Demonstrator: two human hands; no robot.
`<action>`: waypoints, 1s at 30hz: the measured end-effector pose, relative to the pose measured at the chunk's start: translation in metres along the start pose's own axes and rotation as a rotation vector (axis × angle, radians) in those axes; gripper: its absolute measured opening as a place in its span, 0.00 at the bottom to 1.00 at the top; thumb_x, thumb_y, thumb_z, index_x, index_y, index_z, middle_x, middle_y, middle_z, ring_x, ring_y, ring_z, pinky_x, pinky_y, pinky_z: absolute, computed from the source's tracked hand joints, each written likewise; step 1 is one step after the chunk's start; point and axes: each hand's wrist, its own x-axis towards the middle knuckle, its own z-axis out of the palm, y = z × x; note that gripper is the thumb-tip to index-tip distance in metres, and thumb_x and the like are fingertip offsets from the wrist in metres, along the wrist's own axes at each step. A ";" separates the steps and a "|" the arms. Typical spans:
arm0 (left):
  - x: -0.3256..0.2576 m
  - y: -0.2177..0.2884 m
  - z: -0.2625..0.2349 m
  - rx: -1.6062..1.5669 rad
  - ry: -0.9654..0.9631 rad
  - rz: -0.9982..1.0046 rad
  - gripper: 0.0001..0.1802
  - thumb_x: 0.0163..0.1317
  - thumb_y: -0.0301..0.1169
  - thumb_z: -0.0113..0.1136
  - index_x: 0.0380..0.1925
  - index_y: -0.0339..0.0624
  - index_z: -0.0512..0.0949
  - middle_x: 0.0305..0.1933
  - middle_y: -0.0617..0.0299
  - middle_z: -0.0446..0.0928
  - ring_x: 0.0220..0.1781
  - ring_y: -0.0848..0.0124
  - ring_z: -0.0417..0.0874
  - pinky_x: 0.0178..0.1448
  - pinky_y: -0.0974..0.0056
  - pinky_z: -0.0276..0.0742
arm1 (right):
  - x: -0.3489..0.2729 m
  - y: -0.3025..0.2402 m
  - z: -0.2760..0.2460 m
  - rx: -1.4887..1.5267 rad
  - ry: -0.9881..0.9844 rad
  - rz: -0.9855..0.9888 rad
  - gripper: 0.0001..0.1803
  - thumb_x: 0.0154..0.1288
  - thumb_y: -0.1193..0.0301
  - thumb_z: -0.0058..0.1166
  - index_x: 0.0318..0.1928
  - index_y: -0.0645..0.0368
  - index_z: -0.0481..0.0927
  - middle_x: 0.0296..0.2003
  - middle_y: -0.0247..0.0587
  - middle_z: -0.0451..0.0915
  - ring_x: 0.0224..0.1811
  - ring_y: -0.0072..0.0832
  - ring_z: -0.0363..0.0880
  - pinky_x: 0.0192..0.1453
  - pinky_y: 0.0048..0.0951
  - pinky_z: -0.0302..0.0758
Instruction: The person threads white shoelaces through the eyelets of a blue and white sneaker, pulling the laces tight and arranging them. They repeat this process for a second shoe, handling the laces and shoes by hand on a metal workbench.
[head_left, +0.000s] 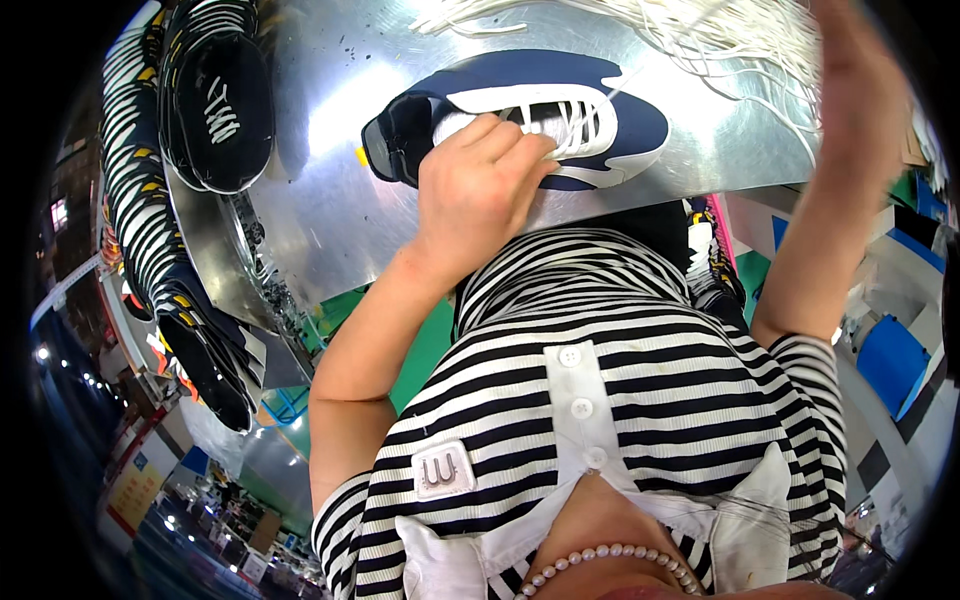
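A navy sneaker with white panels (640,125) lies on its side of the metal table, toe to the right. White lace runs through its upper eyelets, and a loose end rises from the toe side. My left hand (485,185) is closed on the shoe near its opening, fingers curled over the tongue and lacing edge. Raised at the far right, my right hand (858,70) is smeared by motion, so its fingers and anything in them cannot be made out. A heap of loose white shoelaces (720,45) is nearest to it.
The metal tabletop (330,215) has a front edge close to my body. At its left stands a stack of black insole-shaped pieces (220,125). Beyond that runs a long row of nested shoes (150,210). More shoes (712,260) sit below the table, and a blue chair-like object (890,365) is at right.
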 end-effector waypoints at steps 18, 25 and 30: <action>0.006 -0.009 0.018 -0.160 0.236 -0.557 0.24 0.55 0.35 0.74 0.47 0.34 0.77 0.34 0.57 0.84 0.35 0.75 0.83 0.41 0.70 0.78 | -0.095 0.067 0.054 -0.070 -0.478 0.366 0.08 0.62 0.71 0.62 0.41 0.59 0.82 0.32 0.33 0.84 0.34 0.17 0.80 0.41 0.22 0.75; 0.009 -0.004 0.019 -0.107 0.270 -0.527 0.23 0.52 0.32 0.75 0.45 0.33 0.78 0.39 0.56 0.83 0.39 0.72 0.82 0.46 0.67 0.78 | -0.105 0.055 0.028 -0.290 -0.524 0.278 0.12 0.68 0.67 0.57 0.47 0.60 0.76 0.32 0.42 0.84 0.32 0.32 0.85 0.37 0.28 0.77; 0.007 -0.006 0.022 -0.121 0.324 -0.553 0.22 0.49 0.41 0.73 0.43 0.46 0.80 0.34 0.64 0.82 0.34 0.63 0.74 0.49 0.59 0.69 | -0.096 0.043 0.022 -0.385 -0.688 0.325 0.07 0.71 0.74 0.54 0.44 0.65 0.77 0.31 0.38 0.83 0.35 0.22 0.83 0.39 0.22 0.76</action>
